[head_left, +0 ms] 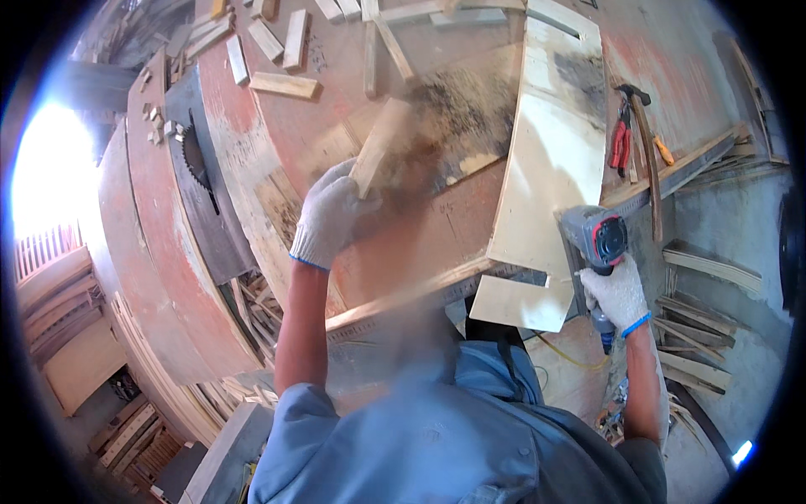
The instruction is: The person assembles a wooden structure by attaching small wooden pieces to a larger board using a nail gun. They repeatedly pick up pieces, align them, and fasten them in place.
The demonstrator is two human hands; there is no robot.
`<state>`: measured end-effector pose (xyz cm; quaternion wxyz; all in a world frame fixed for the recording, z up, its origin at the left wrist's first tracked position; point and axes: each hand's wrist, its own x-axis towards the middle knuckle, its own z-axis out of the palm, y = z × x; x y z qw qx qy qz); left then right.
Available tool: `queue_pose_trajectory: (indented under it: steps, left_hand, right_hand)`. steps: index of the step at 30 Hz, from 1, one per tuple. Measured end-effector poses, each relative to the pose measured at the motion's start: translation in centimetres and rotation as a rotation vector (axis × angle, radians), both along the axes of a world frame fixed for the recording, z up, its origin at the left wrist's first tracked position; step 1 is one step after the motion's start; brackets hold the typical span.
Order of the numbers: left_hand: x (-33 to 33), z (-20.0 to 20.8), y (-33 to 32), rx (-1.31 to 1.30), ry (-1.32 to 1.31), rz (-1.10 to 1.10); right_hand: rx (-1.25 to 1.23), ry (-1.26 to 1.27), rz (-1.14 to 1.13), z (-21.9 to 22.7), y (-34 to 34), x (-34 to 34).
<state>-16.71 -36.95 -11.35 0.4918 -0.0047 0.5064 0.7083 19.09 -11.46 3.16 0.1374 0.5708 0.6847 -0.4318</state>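
My left hand [327, 214], in a white knit glove with a blue cuff, grips the lower end of a short wooden block [382, 143] above the workbench. My right hand [620, 294], gloved alike, is closed round the handle of a grey nail gun [594, 233] with a red ring on its round cap. A blue fitting shows below that hand. The nail gun is beside the right edge of a long pale plywood panel [550, 151] with slots cut near both ends, whose near end juts past the bench edge. A dark-stained board [470, 101] lies left of the panel.
Loose wooden blocks [294, 40] are scattered at the far left of the bench [403, 252]. A toothed saw blade [195, 160] rises from a slot at left. Red-handled pliers [620, 144], a hammer [645, 134] and an orange-handled tool [663, 151] lie at right. A yellow hose [579, 364] hangs below.
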Motion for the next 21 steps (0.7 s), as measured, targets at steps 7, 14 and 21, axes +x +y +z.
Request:
queue_pose_trajectory:
  steps: [7, 14, 21]
  left_hand:
    - [4.4, -0.9, -3.6, -0.224, 0.275, -0.166]
    - [8.7, 1.9, -3.9, -0.394, 0.531, -0.229]
    - [10.5, 2.9, -5.4, -0.448, 0.503, -0.19]
  right_hand:
    - [-0.027, 0.022, -0.032, -0.3, 0.4, 0.4]
    - [-0.061, 0.072, -0.029, -0.2, 1.0, 0.9]
    - [0.046, 0.242, -0.304, 1.0, -2.2, 7.0]
